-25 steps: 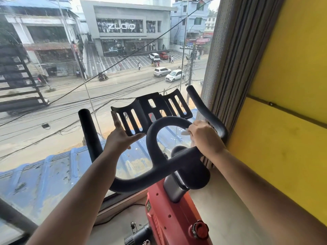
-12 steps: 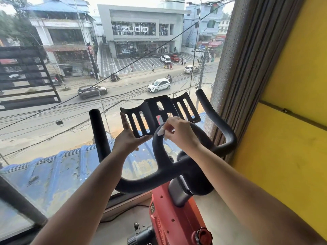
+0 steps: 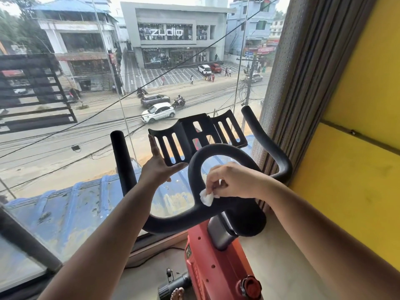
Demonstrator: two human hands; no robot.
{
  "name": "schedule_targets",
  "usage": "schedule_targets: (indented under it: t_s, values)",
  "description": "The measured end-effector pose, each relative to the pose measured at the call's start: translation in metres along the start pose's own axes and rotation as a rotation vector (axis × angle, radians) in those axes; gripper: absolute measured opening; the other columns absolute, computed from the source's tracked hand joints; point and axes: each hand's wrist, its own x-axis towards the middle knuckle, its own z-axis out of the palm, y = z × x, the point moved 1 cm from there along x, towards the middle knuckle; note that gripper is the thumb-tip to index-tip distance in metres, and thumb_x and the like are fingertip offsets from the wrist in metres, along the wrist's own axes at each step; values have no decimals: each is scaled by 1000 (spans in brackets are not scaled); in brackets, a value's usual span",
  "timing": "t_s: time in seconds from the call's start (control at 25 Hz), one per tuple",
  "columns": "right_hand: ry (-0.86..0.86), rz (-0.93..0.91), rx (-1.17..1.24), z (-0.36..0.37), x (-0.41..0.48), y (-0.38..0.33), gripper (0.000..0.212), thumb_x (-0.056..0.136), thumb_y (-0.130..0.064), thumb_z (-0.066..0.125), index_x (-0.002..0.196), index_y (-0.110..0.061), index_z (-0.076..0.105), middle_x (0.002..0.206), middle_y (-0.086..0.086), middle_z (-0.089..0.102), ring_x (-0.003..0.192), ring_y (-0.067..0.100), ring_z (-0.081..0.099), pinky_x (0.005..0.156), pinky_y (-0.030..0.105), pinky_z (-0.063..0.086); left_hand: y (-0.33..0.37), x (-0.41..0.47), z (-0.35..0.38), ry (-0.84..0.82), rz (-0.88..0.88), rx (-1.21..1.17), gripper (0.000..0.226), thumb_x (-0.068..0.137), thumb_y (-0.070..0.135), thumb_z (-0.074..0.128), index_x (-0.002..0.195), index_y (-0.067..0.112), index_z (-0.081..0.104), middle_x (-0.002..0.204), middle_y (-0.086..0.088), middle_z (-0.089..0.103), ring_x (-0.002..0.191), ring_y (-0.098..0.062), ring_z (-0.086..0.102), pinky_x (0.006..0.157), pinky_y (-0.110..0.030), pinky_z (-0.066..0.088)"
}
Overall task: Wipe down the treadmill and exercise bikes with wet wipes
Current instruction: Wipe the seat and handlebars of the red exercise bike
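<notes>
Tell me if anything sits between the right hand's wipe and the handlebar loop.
Nothing visible does. The right hand pinches the wipe right against the handlebar loop; the left hand is off to its left.

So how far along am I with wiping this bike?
Likely done: the right horn and the top of the loop, where the wipe passed a moment ago. In hand: the right hand pinches the wipe on the loop's left side; the open left hand rests against the slotted holder. Seemingly left: the left grip, the red frame.
</notes>
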Motion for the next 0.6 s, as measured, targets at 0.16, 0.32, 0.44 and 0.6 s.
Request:
schedule_targets:
  t_s: [0.16, 0.32, 0.44, 0.6]
  values:
    - [403, 37, -3, -7, 33, 0, 29, 88, -3, 63, 112, -17, 70, 99, -4, 59, 74, -4, 52, 72, 2, 44, -2, 1, 0, -14, -16, 24, 135, 70, 61, 78, 151, 25, -25, 93, -3, 64, 54, -9, 64, 50, -19, 43]
    - [401, 49, -81, 15, 56, -2, 26, 89, 5, 57, 104, -9, 74, 104, 9, 61, 100, 20, 54, 94, 29, 48, 1, 0, -3, -44, -5, 38, 133, 74, 57, 77, 150, 25, -27, 91, -6, 65, 57, -10, 64, 53, -21, 45]
    - [317, -55, -170, 28, 39, -16, 25, 90, 6, 56, 100, -7, 75, 104, 7, 63, 108, 23, 53, 92, 37, 50, 1, 0, -6, -45, -5, 36, 135, 74, 57, 77, 148, 26, -32, 88, -6, 64, 57, -11, 64, 56, -23, 48]
    - [147, -171, -237, 47, -6, -27, 23, 89, -1, 61, 106, -11, 72, 96, 0, 60, 99, 17, 51, 81, 34, 51, 1, 1, -4, -39, 9, 53, 140, 71, 62, 77, 147, 23, -35, 75, -2, 64, 58, -14, 66, 51, -22, 48]
